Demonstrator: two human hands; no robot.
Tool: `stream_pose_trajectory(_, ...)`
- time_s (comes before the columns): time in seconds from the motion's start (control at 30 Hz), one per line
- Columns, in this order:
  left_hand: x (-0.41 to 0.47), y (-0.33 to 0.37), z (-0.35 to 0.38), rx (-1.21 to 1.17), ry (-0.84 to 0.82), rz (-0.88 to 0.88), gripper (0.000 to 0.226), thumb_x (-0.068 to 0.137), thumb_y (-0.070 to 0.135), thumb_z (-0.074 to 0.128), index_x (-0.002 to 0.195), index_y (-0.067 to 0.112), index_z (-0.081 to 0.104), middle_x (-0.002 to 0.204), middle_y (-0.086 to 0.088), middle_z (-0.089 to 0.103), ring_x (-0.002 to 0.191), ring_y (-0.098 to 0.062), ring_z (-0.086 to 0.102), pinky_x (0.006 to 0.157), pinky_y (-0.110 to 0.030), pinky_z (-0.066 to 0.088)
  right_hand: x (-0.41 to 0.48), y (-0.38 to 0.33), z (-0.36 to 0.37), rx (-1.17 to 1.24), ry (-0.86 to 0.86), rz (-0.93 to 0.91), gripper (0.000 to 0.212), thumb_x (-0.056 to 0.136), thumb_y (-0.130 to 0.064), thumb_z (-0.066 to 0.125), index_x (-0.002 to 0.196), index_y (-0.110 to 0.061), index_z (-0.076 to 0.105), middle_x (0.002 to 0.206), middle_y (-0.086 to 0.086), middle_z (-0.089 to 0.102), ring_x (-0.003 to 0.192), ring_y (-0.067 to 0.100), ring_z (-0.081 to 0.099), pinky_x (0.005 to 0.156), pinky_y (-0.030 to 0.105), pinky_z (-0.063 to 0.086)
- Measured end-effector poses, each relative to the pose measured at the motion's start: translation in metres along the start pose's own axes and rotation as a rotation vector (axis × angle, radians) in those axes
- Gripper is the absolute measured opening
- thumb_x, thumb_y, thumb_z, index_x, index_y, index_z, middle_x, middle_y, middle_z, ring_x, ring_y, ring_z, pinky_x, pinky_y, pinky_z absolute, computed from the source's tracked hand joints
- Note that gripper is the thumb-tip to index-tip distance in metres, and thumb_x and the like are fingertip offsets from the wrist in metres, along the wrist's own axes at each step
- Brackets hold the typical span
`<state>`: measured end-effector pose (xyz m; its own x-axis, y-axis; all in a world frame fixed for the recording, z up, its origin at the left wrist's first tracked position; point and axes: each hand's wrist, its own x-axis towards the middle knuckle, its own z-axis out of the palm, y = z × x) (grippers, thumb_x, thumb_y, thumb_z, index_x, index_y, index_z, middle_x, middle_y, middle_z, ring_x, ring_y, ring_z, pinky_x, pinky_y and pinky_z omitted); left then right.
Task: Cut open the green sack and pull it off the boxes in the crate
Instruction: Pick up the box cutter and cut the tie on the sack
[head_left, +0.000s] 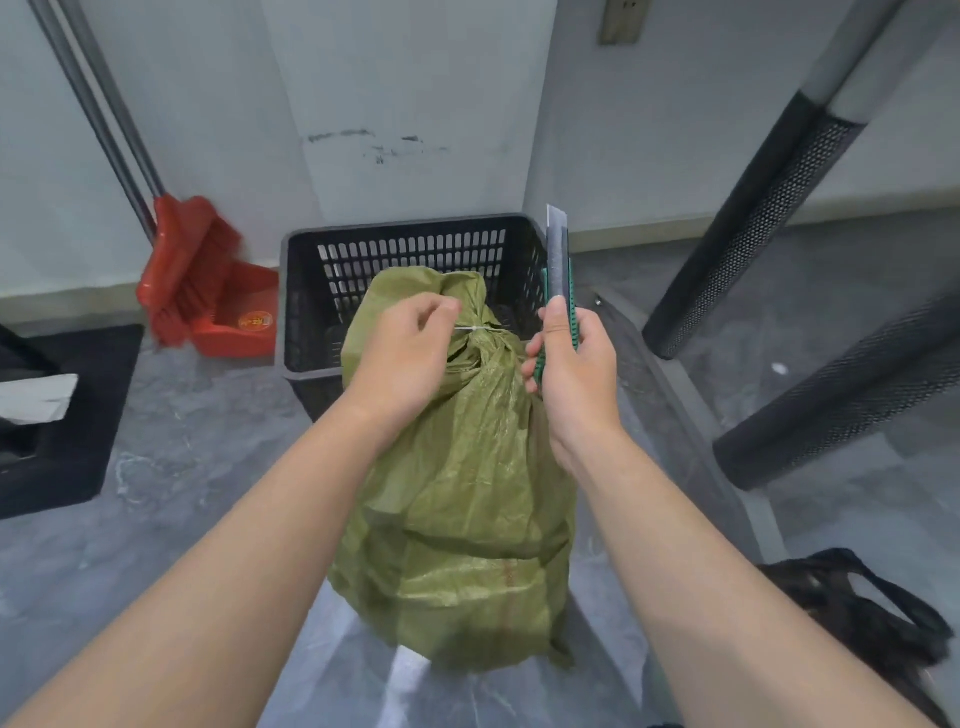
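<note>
A full green woven sack (462, 493) leans with its tied top inside a black slatted crate (415, 249). A white tie (478, 328) cinches the sack's neck. My left hand (402, 353) pinches the end of that tie at the neck. To the right of the neck, my right hand (574, 364) grips a green utility knife (558, 275), its blade extended and pointing up and away. The boxes are hidden inside the sack.
A red broom and dustpan (208, 280) lean on the wall left of the crate. Black mesh-covered legs (753, 228) slant at the right. A black bag (857, 613) lies on the grey floor at lower right; a dark bin (62, 415) stands at the left.
</note>
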<state>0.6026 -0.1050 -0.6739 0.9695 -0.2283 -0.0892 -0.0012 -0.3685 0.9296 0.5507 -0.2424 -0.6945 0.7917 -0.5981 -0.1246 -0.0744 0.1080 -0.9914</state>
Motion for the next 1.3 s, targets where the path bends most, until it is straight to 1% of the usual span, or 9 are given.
stream_pose_trajectory(0.13, 0.021, -0.028, 0.027, 0.140, 0.041, 0.050, 0.027, 0.105, 0.012, 0.052, 0.121, 0.017, 0.073, 0.115, 0.006, 0.070, 0.104, -0.008, 0.063, 0.099, -0.028, 0.050, 0.007, 0.030, -0.007, 0.046, 0.064, -0.018, 0.040, 0.111, -0.041, 0.037, 0.099, -0.008, 0.056, 0.078, 0.005, 0.060, 0.057, 0.013, 0.053, 0.048, 0.025, 0.044)
stream_pose_trajectory(0.47, 0.064, -0.036, 0.052, 0.237, 0.139, -0.030, 0.019, 0.099, 0.008, 0.065, 0.111, 0.016, 0.076, 0.114, -0.001, 0.073, 0.109, -0.020, 0.067, 0.104, -0.040, 0.052, 0.016, 0.042, -0.020, 0.019, 0.067, 0.005, 0.023, 0.110, -0.030, 0.044, 0.107, -0.016, 0.062, 0.093, 0.009, 0.070, 0.063, 0.013, 0.064, 0.059, 0.028, 0.055)
stream_pose_trajectory(0.6, 0.069, -0.041, 0.057, 0.324, 0.107, 0.029, 0.014, 0.091, 0.010, 0.078, 0.103, 0.016, 0.075, 0.085, 0.003, 0.072, 0.079, -0.012, 0.066, 0.075, -0.026, 0.054, 0.026, 0.040, -0.016, 0.050, 0.046, 0.004, 0.016, 0.108, -0.028, 0.051, 0.113, -0.016, 0.060, 0.095, 0.009, 0.069, 0.066, 0.015, 0.065, 0.065, 0.033, 0.060)
stream_pose_trajectory(0.67, 0.065, -0.045, 0.058, 0.351, 0.063, 0.061, 0.013, 0.091, 0.008, 0.077, 0.099, 0.018, 0.074, 0.078, 0.001, 0.073, 0.069, -0.009, 0.067, 0.065, -0.022, 0.050, 0.029, 0.039, -0.016, 0.066, 0.028, 0.003, 0.009, 0.106, -0.025, 0.055, 0.113, -0.021, 0.059, 0.097, 0.010, 0.068, 0.066, 0.015, 0.065, 0.064, 0.032, 0.060)
stream_pose_trajectory(0.8, 0.054, -0.044, 0.062, 0.500, -0.024, 0.115, 0.014, 0.095, 0.009, 0.071, 0.104, 0.017, 0.078, 0.096, -0.002, 0.076, 0.086, -0.019, 0.071, 0.087, -0.038, 0.059, 0.031, 0.038, -0.023, -0.043, 0.014, -0.035, 0.019, 0.094, -0.015, 0.060, 0.108, -0.028, 0.057, 0.092, 0.004, 0.064, 0.060, 0.009, 0.061, 0.060, 0.030, 0.055)
stream_pose_trajectory(0.93, 0.040, -0.040, 0.063, 0.628, -0.021, 0.186, 0.027, 0.100, 0.000, 0.060, 0.119, 0.013, 0.075, 0.119, -0.006, 0.073, 0.103, -0.021, 0.066, 0.093, -0.034, 0.051, 0.032, 0.032, -0.038, -0.355, -0.010, -0.153, 0.023, 0.091, -0.020, 0.064, 0.111, -0.030, 0.062, 0.087, -0.013, 0.063, 0.065, -0.005, 0.059, 0.062, 0.017, 0.044)
stream_pose_trajectory(1.1, 0.021, -0.038, 0.050, 0.635, -0.031, 0.289, 0.019, 0.105, 0.009, 0.052, 0.107, 0.016, 0.070, 0.106, -0.006, 0.061, 0.096, -0.027, 0.061, 0.083, -0.036, 0.048, 0.036, 0.038, -0.043, -0.438, -0.138, -0.194, 0.021, 0.086, -0.021, 0.078, 0.105, -0.029, 0.071, 0.101, -0.015, 0.072, 0.097, -0.001, 0.065, 0.085, 0.024, 0.050)
stream_pose_trajectory(1.23, 0.007, -0.032, 0.031, 0.588, -0.070, 0.259, 0.016, 0.108, 0.016, 0.047, 0.105, 0.018, 0.062, 0.101, -0.002, 0.055, 0.090, -0.022, 0.054, 0.076, -0.030, 0.038, 0.027, 0.044, -0.036, -0.295, -0.309, -0.209, 0.020, 0.082, -0.013, 0.085, 0.096, -0.022, 0.074, 0.097, -0.004, 0.078, 0.097, 0.010, 0.072, 0.096, 0.035, 0.057)
stream_pose_trajectory(1.3, 0.003, -0.030, 0.021, 0.485, -0.101, 0.217, 0.019, 0.109, 0.021, 0.045, 0.100, 0.017, 0.060, 0.083, 0.003, 0.054, 0.072, -0.014, 0.051, 0.060, -0.027, 0.034, 0.022, 0.045, -0.029, -0.259, -0.337, -0.270, 0.021, 0.081, -0.012, 0.087, 0.093, -0.024, 0.074, 0.097, -0.004, 0.078, 0.096, 0.012, 0.073, 0.096, 0.036, 0.057)
